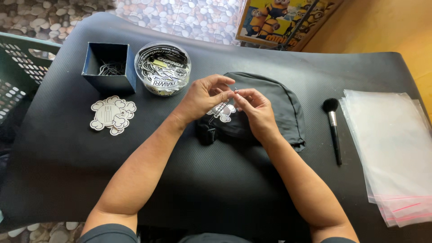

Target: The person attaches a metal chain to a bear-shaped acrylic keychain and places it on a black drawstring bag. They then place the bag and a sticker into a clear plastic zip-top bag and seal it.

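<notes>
1. From my head camera, my left hand [204, 95] and my right hand [254, 108] meet in the middle of the bench [63, 162], right in front of me.
2. My fingertips pinch a tiny thin metal thing [234, 91] between them. It is too small for me to tell what it is. Both hands are curled almost closed on it, with only the thumbs and first fingers nipping.
3. The little thing sits right between my two hands, so neither hand is nearer. It seems to point from one hand to the other, left to right.
4. Just under my hands lies a black cloth bag [279, 105] with a white flower-shaped tag [223, 110] on it. The tag peeks out just below my fingers.
5. To my left, well apart, sit a dark blue box [109, 67], a round clear tub of stickers [163, 68] and more white flower tags [112, 114].
6. To my right lie a makeup brush [333, 126], pointing away from me, and a pile of clear plastic bags [391, 153].
</notes>
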